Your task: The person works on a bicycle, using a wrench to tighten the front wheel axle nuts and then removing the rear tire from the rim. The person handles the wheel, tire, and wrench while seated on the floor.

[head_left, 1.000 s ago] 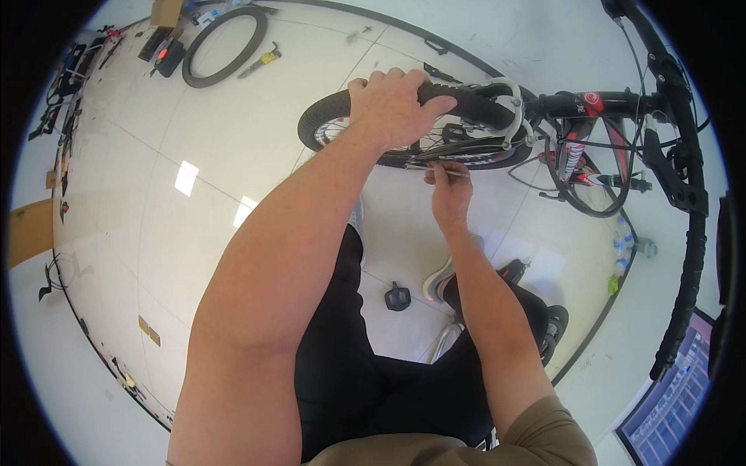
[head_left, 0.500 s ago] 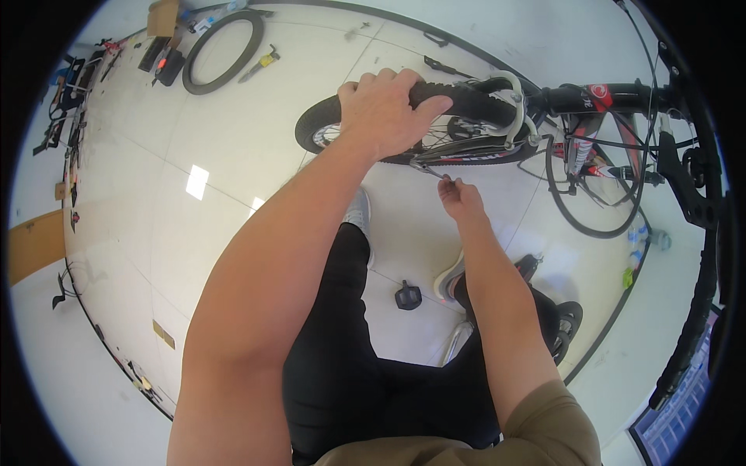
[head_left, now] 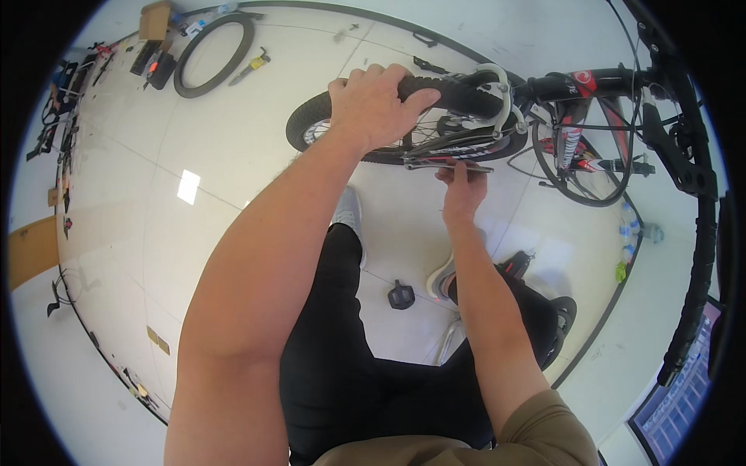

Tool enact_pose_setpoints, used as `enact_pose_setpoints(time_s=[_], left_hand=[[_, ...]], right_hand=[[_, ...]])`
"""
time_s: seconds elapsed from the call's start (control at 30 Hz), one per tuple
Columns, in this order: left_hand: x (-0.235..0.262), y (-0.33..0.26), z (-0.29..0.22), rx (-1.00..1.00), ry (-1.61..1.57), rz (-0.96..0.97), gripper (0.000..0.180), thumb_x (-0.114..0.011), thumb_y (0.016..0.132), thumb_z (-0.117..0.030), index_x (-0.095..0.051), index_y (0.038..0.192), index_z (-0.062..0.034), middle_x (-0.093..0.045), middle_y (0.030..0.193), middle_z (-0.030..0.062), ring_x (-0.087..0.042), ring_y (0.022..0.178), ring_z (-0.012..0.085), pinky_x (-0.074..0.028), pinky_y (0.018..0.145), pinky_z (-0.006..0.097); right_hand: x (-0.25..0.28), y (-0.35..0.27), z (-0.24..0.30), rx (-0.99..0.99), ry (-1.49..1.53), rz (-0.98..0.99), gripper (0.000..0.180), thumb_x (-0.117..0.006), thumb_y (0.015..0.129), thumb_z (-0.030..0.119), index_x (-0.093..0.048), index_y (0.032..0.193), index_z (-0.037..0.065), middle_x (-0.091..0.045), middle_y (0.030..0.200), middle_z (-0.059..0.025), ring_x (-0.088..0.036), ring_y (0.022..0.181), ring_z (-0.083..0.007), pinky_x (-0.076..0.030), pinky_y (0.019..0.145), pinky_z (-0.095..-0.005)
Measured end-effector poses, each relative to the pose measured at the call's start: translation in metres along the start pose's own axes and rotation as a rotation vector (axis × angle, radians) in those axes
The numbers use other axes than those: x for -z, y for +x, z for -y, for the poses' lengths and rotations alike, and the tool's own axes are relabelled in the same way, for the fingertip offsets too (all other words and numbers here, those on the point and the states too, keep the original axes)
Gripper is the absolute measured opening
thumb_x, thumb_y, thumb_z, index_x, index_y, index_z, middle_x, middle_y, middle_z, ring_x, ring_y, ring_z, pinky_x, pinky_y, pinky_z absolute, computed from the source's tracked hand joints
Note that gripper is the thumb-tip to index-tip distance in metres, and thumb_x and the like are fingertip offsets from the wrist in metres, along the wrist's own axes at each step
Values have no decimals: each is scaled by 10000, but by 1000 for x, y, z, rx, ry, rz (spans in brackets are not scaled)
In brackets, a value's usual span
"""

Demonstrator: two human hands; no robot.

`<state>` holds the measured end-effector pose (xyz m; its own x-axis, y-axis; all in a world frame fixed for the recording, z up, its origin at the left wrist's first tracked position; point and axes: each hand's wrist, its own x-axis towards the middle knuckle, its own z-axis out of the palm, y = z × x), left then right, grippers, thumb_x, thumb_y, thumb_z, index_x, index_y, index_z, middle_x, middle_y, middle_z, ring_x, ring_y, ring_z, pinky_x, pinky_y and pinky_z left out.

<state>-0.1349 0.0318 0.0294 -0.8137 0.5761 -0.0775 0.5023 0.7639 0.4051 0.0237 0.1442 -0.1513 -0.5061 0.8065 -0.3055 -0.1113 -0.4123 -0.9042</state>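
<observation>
Clasping the front tire (head_left: pixel 454 97) from above, the left hand (head_left: pixel 367 109) is curling its fingers over the tread, with the thumb sticking out to the side. The right hand (head_left: pixel 466 190) is pretty much closed, pinching a silver wrench (head_left: pixel 427 164) that's lying nearly level along the near side of the wheel (head_left: pixel 315 132). Can't really tell if its left end is gripping anything. The handlebar (head_left: pixel 688 248) is sitting off to the right, btw. 1 black pedal (head_left: pixel 401 295) is lying on the floor (head_left: pixel 249 116), and 1 loose tire (head_left: pixel 181 68) is resting upper left, near a yellow tool (head_left: pixel 255 64).
</observation>
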Motion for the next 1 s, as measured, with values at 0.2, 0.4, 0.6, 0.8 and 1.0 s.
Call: enact_pose_setpoints(time_s=[0.2,0.4,0.6,0.8,1.0], left_hand=[[2,1,0,17,-7,38,631,-529,884,-672,-649,1233,-160,-622,1146,76,-524,1149,267,-288,1043,465],[-3,0,3,-7,4,-28,640,-514,890,-692,-644,1214,-154,-635,1152,73,-537,1152,267,-302,1052,477],[-3,1,4,-6,-22,-6,642,-527,885,-670,-640,1254,-157,-623,1160,86,-524,1158,276,-281,1048,472],[-6,1,1,-14,-18,-19,628,-524,892,-668,-649,1220,-146,-621,1142,81,-523,1152,270,-279,1046,469],[-4,0,3,-4,11,-10,623,-505,907,-684,-642,1208,-156,-627,1141,65,-528,1149,258,-283,1063,478]], right_hand=[[-28,-21,6,145,-245,111,178,-602,952,43,-467,1055,-8,-649,850,-112,-655,690,-168,-562,731,-285],[-31,-14,-1,45,-77,2,186,-608,919,-14,-470,1044,-10,-637,894,-128,-659,662,-190,-579,638,-307],[11,21,-32,-378,171,-155,150,-532,973,20,-465,1089,-48,-615,979,-182,-660,790,-271,-621,779,-435],[42,46,-53,-733,364,-246,135,-452,1035,63,-463,1095,-57,-599,1014,-192,-638,835,-284,-611,854,-455],[38,31,-30,-433,222,-239,110,-500,1011,60,-492,1043,-45,-635,919,-161,-644,727,-227,-634,724,-396]])
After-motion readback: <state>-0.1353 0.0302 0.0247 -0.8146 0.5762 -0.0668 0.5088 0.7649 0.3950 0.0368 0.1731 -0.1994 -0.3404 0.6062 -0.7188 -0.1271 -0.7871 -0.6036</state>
